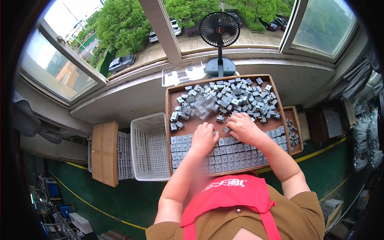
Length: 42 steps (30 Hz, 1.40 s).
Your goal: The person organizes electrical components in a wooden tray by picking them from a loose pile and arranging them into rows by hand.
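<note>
A wooden tray [168, 114] with a raised rim lies before me. Its far half holds a loose heap of small grey plastic blocks [240, 96], some with brass-coloured parts. Along the near side, similar blocks stand in tight, even rows [230, 157]. My left hand [204, 138] is over the back row with curled fingers; a grey piece shows at its fingertips, but the grip is partly hidden. My right hand [244, 127], just right of it, pinches a small grey block [228, 129] between thumb and fingers at the back edge of the rows.
A black fan [219, 32] stands behind the tray by the window, next to a clear plastic tray [182, 75]. To the left are a white perforated basket [150, 148] and a cardboard piece [105, 154]. A smaller wooden tray [298, 148] of grey parts adjoins the right side.
</note>
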Each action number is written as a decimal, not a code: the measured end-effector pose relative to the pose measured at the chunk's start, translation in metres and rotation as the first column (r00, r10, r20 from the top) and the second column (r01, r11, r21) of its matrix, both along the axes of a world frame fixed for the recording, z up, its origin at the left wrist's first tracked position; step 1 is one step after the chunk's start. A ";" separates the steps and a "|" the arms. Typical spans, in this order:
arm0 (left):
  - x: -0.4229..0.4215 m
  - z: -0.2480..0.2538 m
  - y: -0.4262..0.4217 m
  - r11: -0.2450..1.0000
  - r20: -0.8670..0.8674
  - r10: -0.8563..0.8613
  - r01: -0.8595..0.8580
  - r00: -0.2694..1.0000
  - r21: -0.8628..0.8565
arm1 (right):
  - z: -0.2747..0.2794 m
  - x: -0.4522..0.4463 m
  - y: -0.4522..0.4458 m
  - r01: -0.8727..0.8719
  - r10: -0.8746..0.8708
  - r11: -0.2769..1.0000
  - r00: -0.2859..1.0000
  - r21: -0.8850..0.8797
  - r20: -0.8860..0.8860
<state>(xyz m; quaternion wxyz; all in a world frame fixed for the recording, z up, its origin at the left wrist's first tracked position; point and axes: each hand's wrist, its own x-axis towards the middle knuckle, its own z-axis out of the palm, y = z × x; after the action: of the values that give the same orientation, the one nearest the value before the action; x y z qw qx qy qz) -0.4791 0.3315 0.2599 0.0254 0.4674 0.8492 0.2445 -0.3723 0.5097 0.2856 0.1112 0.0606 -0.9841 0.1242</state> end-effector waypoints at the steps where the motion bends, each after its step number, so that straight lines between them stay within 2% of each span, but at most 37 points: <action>1: 0.000 0.000 -0.001 1.000 -0.008 0.012 -0.011 1.000 0.023 | 0.001 -0.001 -0.003 0.002 -0.002 1.000 1.000 -0.002 -0.001; 3: 0.001 -0.001 -0.002 1.000 -0.009 0.010 -0.009 1.000 0.020 | 0.001 -0.006 -0.013 0.029 -0.027 0.997 0.999 -0.078 0.028; 5: -0.001 0.000 -0.003 1.000 -0.014 0.011 -0.011 1.000 0.018 | 0.000 -0.009 -0.023 0.051 -0.049 0.998 0.997 -0.023 0.064; 7: -0.002 0.000 -0.004 1.000 -0.003 -0.005 0.004 1.000 -0.009 | -0.001 -0.010 -0.029 0.078 -0.096 0.985 0.989 0.155 0.116; 9: -0.002 0.002 -0.005 1.000 0.004 -0.010 0.010 1.000 -0.020 | 0.002 -0.007 -0.027 0.075 -0.100 0.980 0.986 0.185 0.130; 11: -0.001 0.008 -0.006 0.999 0.014 -0.019 0.019 1.000 -0.026 | 0.006 -0.001 -0.015 0.071 -0.073 0.996 0.997 0.046 0.034; 13: 0.001 0.015 -0.005 0.997 0.052 -0.038 0.035 0.998 0.069 | 0.012 0.008 -0.002 0.149 -0.154 0.986 0.985 -0.069 -0.074; 17: 0.008 0.012 0.009 0.995 0.067 -0.061 0.055 0.996 0.089 | 0.014 0.015 0.003 0.234 -0.232 0.972 0.970 0.014 -0.065; 20: 0.007 0.006 0.017 0.998 0.038 -0.057 0.057 0.998 -0.001 | 0.007 0.016 0.006 0.269 -0.264 0.960 0.962 0.073 -0.066; 22: 0.005 0.008 0.014 0.994 0.114 -0.047 0.057 0.992 -0.091 | -0.004 0.011 0.011 0.347 -0.323 0.919 0.934 0.186 -0.151; 23: 0.006 0.009 0.012 0.994 0.115 -0.047 0.058 0.992 -0.093 | -0.007 0.015 0.015 0.348 -0.324 0.919 0.934 0.184 -0.149; 25: 0.007 0.013 0.007 0.999 0.094 -0.046 0.046 0.995 -0.004 | -0.001 0.021 0.022 0.443 -0.439 0.874 0.896 0.198 -0.066; 29: 0.000 0.018 0.003 0.995 0.146 -0.098 0.095 0.984 0.028 | 0.005 0.010 0.008 0.332 -0.324 0.942 0.939 0.053 -0.117; 31: -0.003 0.023 0.003 0.989 0.216 -0.133 0.144 0.967 -0.039 | 0.000 0.000 -0.001 0.343 -0.333 0.935 0.937 0.093 -0.111; 33: -0.004 0.023 0.004 0.987 0.199 -0.135 0.149 0.971 -0.054 | -0.010 -0.009 -0.004 0.340 -0.328 0.918 0.940 0.206 -0.089; 35: -0.004 0.019 0.006 0.988 0.186 -0.129 0.143 0.974 -0.065 | -0.014 -0.013 -0.005 0.325 -0.318 0.922 0.946 0.209 -0.066; 37: -0.004 0.015 0.006 0.983 0.138 -0.182 0.177 0.974 0.043 | -0.013 -0.012 -0.001 0.259 -0.238 0.938 0.964 0.231 -0.116; 40: -0.003 0.018 0.007 0.982 0.166 -0.165 0.146 0.972 0.121 | -0.010 -0.007 0.007 0.167 -0.138 0.970 0.977 0.176 -0.165; 42: -0.004 0.023 0.009 0.980 0.101 -0.179 0.168 0.979 0.106 | -0.010 -0.002 0.010 0.122 -0.089 0.980 0.976 0.160 -0.201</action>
<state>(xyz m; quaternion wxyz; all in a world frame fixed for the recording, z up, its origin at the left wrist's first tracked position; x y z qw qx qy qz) -0.4829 0.3405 0.2828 0.0709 0.5263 0.7895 0.3076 -0.3747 0.5195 0.2754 0.2067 0.0292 -0.9776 0.0265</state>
